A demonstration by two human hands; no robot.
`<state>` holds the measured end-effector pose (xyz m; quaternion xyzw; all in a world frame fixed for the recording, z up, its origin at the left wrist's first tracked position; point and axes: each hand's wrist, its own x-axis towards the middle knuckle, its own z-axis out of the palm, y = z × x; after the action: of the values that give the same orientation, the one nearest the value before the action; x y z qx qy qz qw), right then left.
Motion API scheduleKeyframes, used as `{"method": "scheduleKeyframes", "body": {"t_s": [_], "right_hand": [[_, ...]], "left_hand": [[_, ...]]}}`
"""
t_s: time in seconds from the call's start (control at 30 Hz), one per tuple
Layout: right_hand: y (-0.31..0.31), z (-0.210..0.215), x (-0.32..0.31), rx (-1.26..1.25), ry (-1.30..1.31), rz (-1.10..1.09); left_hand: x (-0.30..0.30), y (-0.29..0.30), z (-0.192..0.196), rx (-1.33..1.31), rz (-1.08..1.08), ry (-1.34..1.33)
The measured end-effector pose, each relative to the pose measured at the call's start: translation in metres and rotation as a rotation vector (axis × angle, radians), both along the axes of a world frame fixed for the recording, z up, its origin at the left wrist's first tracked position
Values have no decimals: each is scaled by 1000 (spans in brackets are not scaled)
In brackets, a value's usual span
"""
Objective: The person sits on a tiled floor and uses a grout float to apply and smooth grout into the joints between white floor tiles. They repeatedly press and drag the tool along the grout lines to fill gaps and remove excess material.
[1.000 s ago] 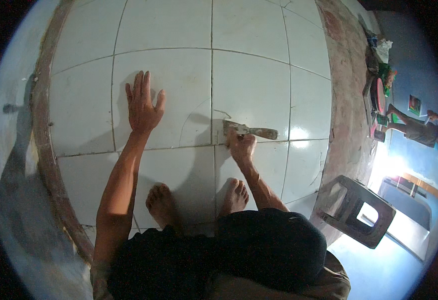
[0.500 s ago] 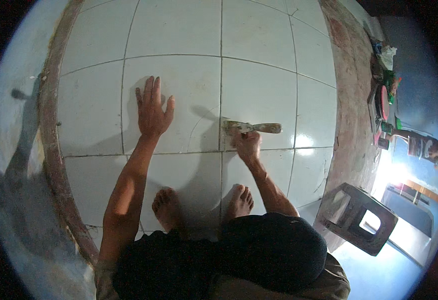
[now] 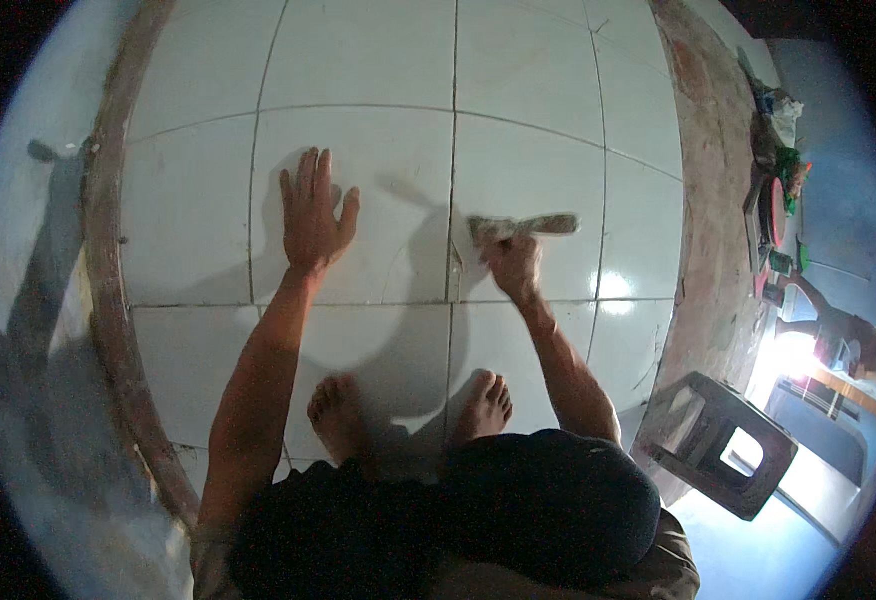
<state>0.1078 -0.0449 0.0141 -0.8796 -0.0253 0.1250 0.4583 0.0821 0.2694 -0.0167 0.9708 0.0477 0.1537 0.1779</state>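
My left hand (image 3: pixel 316 222) lies flat on the white tiled floor (image 3: pixel 528 400), its fingers spread and nothing in it. In my right hand (image 3: pixel 514 266) is a scraper (image 3: pixel 543 225), gripped with the handle pointing right and the blade end to the left. It is over the tile just right of a long grout line, and whether the blade touches the floor is hard to tell. A small thin sliver (image 3: pixel 457 260) shows on the grout line beside the hand. My bare feet (image 3: pixel 488 400) are on the tiles below the hands.
A dark plastic stool (image 3: pixel 718 445) lies at the lower right, close to a bright light. Along the right wall sit assorted items, among them a round red-rimmed object (image 3: pixel 776 213) and crumpled plastic (image 3: pixel 786 115). A rough brown border (image 3: pixel 108 250) meets the left wall.
My right hand has shifted up and to the right with the scraper, lifting away from the grout line. My left hand stays flat in about the same spot.
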Motion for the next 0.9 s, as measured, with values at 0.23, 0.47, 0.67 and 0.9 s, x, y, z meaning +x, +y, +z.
{"method": "scheduleKeyframes", "body": {"t_s": [0.23, 0.47, 0.67, 0.9], "right_hand": [[9, 3, -9, -188, 62, 179], [-2, 12, 21, -171, 133, 233], [-10, 8, -8, -140, 261, 153], [-7, -4, -56, -234, 108, 179]], "left_hand": [[1, 1, -3, -11, 10, 16], [-1, 3, -4, -37, 5, -21], [1, 2, -8, -2, 11, -3], [-1, 4, -9, 20, 23, 4]]}}
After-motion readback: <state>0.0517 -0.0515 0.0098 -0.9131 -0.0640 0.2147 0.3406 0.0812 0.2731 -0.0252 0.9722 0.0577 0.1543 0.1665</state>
